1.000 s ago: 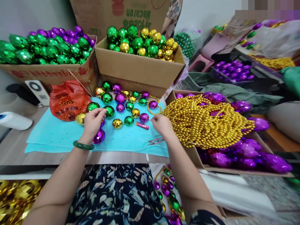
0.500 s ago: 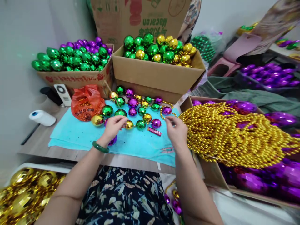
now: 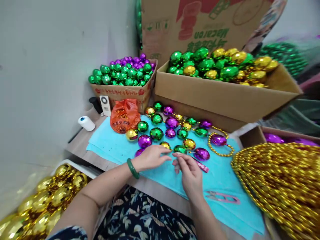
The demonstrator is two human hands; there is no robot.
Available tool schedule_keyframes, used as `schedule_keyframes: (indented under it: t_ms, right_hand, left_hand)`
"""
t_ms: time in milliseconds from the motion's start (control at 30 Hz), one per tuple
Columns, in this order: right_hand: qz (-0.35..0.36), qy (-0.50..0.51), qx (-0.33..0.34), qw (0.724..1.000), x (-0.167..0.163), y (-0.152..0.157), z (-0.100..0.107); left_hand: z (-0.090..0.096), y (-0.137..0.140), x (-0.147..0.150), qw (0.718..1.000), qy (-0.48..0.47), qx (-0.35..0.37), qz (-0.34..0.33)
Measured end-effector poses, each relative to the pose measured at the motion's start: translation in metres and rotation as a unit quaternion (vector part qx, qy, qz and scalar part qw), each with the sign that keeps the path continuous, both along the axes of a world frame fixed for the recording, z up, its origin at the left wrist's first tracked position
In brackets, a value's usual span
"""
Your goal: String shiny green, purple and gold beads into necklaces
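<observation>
My left hand point(image 3: 155, 157), with a green bangle point(image 3: 132, 168) at its wrist, is over the blue cloth point(image 3: 107, 144). Its fingers stretch towards my right hand point(image 3: 189, 171), thumb apart. My right hand's thumb and fingertips are pinched together; whatever they hold is too small to make out. Just beyond both hands lies a string of faceted beads, including a green bead point(image 3: 180, 149), a gold bead point(image 3: 189, 144) and a purple bead point(image 3: 201, 154). Partly behind my right hand is a small pink tube point(image 3: 202, 166). Pink thread snips point(image 3: 223, 197) lie to its right.
Boxes of green and purple beads point(image 3: 117, 90) and green and gold beads point(image 3: 200, 95) stand behind. A red plastic bag point(image 3: 125, 116) and white thread spool point(image 3: 86, 123) sit left. Gold bead strands point(image 3: 277, 180) heap at right; large gold beads point(image 3: 60, 195) fill a bin lower left.
The view has swung left. My hands, wide apart before, have come together in front of the bead string, the right hand moving in towards the left.
</observation>
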State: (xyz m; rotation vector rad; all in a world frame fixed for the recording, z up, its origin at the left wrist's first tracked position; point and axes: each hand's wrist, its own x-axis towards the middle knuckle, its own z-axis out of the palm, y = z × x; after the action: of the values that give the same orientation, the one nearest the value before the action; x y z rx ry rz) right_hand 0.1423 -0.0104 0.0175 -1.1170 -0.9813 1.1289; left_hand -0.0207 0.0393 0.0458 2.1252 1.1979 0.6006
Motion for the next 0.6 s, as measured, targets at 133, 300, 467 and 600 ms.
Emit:
schedule_keyframes:
  t_ms: [133, 300, 467, 600]
  right_hand:
    - [0.028, 0.079, -0.035, 0.996, 0.007, -0.004, 0.0]
    - [0.071, 0.032, -0.059, 0.995, 0.015, -0.01, -0.005]
    - [0.043, 0.03, -0.067, 0.996, 0.02, -0.013, 0.0]
    - [0.002, 0.038, -0.042, 0.998, 0.026, -0.019, 0.014]
  left_hand:
    - [0.021, 0.054, -0.07, 0.949, 0.142, 0.059, 0.274]
    - [0.008, 0.123, -0.145, 0.893, 0.244, 0.031, 0.377]
    - [-0.027, 0.156, -0.151, 0.908, 0.268, -0.006, 0.323]
    - [-0.034, 0.165, -0.146, 0.909, 0.276, -0.009, 0.312]
